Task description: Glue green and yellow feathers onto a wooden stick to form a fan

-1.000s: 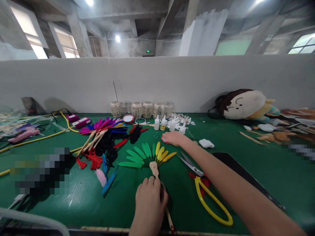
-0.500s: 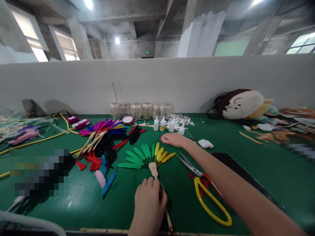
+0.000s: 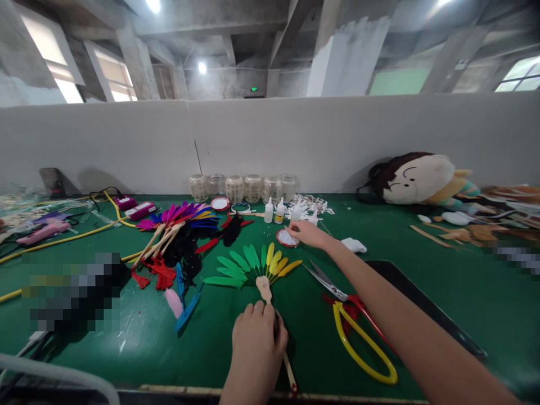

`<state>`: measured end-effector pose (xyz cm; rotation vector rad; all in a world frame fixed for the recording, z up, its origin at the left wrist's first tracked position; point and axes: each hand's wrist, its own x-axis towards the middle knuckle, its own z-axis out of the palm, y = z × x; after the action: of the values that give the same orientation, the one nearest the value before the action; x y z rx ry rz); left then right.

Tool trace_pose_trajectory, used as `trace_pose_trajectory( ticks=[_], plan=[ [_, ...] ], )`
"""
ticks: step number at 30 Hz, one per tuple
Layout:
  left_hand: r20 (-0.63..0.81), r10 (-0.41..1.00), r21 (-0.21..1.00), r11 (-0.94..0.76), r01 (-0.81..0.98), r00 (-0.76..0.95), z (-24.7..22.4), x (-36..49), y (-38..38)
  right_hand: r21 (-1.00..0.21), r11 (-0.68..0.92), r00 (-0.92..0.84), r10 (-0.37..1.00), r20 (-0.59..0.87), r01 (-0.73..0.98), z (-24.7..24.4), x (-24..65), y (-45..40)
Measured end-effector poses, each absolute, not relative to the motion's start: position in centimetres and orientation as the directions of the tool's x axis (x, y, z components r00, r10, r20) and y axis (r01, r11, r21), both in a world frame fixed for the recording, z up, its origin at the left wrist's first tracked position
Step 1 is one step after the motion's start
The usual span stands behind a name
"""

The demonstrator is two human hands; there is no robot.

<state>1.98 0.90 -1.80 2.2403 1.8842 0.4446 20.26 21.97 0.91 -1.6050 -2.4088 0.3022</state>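
Observation:
My left hand [image 3: 258,340] is closed round the wooden handle of a feather fan [image 3: 264,288], which lies flat on the green table. Green feathers spread from the fan's left side and yellow ones from its right. Farther off, my right hand [image 3: 310,233] is just over the right edge of a red-rimmed lid [image 3: 287,238] that holds small white bits. Its fingertips are pinched together; whatever is between them is too small to make out. Scissors [image 3: 348,301] with one yellow and one red handle lie beneath and beside my right forearm.
Behind the lid stand small white bottles [image 3: 279,211] and a row of glass jars [image 3: 253,188]. Finished-looking feather fans [image 3: 172,222] with red tassels lie on the left, near loose blue feathers [image 3: 185,309]. A dark flat board [image 3: 405,287] and a plush doll [image 3: 415,179] are on the right.
My right hand has lifted and shifted right from the lid, uncovering the white bits in it. My left hand keeps its hold on the fan.

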Motion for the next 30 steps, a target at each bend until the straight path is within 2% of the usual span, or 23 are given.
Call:
trace_pose_trajectory(
  ticks=[9, 15, 21, 25, 28, 30],
  plan=[
    [0.093, 0.983, 0.327, -0.181, 0.927, 0.158, -1.6, 1.9, 0.9, -0.615, 0.255, -0.219, 0.966, 0.135, 0.746, -0.6, 20.6, 22.7],
    [0.094, 0.983, 0.33, -0.181, 0.926, 0.159, -1.6, 1.9, 0.8, -0.835, 0.164, -0.171, 0.982, 0.085, 0.526, -0.3, 20.2, 22.1],
    [0.108, 0.983, 0.328, -0.178, 0.928, 0.15, -1.7, 1.9, 0.8, -0.966, 0.074, -0.301, 0.954, -0.004, 0.248, 0.4, 18.8, 19.7],
    [0.13, 0.981, 0.321, -0.182, 0.929, 0.147, -1.6, 1.8, 0.7, -0.986, 0.015, -0.42, 0.905, -0.058, 0.169, 1.1, 16.8, 17.0],
    [0.136, 0.981, 0.324, -0.178, 0.929, 0.14, -1.6, 1.8, 0.6, -0.987, -0.124, -0.577, 0.801, -0.158, 0.098, 1.5, 14.9, 14.8],
    [0.138, 0.98, 0.33, -0.179, 0.927, 0.14, -1.6, 1.8, 0.6, -0.982, -0.159, -0.652, 0.736, -0.184, 0.097, 1.7, 13.9, 13.7]
  ],
)
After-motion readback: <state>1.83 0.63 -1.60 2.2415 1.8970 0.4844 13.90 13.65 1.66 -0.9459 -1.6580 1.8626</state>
